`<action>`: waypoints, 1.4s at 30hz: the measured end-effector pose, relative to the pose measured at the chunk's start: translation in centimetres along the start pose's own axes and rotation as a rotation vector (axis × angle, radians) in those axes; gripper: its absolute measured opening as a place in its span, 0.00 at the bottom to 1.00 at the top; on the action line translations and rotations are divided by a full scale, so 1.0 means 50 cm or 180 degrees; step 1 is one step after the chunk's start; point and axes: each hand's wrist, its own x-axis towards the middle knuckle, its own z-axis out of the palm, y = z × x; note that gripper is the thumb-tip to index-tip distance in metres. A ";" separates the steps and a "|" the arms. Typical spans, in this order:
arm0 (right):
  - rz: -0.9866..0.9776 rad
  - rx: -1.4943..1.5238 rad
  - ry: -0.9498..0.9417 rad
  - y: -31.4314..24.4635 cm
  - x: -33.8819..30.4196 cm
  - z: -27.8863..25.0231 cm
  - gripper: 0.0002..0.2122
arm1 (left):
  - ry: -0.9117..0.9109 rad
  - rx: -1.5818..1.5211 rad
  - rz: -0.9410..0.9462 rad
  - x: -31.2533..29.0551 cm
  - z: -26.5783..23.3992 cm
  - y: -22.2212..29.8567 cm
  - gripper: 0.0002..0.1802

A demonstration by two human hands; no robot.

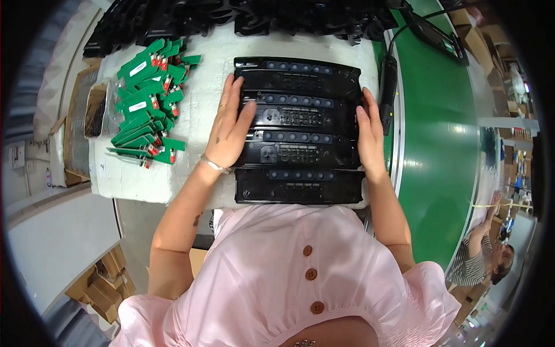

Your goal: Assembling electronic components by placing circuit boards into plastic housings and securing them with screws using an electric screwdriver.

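Several black plastic panels (298,156), each with a row of round dimples along its upper edge, lie side by side in a column on a white foam-like work surface (211,58). At their left ends rests my left hand (230,130), fingers stretched out and thumb lying over a panel's edge. My right hand (371,136) lies along the right ends, its fingers also extended, touching the sides. Neither hand is wrapped round a panel. The nearest panel, close to my body, lies below both hands.
Left of the panels is a pile of green circuit boards (139,110) with red-and-white parts, beside a small box (98,110). Black plastic parts (243,17) are heaped along the far edge. A black corded handheld tool (389,92) borders the green surface (436,150); another person (483,251) is at far right.
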 end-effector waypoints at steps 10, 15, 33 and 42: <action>-0.2075 -0.1440 -0.1034 -0.076 0.016 0.077 0.14 | -0.0339 0.1959 0.1219 0.017 -0.022 0.046 0.19; -0.2291 -0.2125 -0.1511 -0.084 0.011 0.110 0.17 | -0.0585 0.1894 0.1302 0.020 -0.032 0.031 0.19; -0.1881 -0.2018 -0.0670 -0.052 0.095 0.079 0.14 | -0.0777 0.2332 0.1402 0.101 -0.001 0.043 0.31; -0.1913 -0.1686 -0.0603 -0.097 0.036 -0.019 0.14 | -0.0460 0.1436 0.1385 0.043 -0.063 0.073 0.20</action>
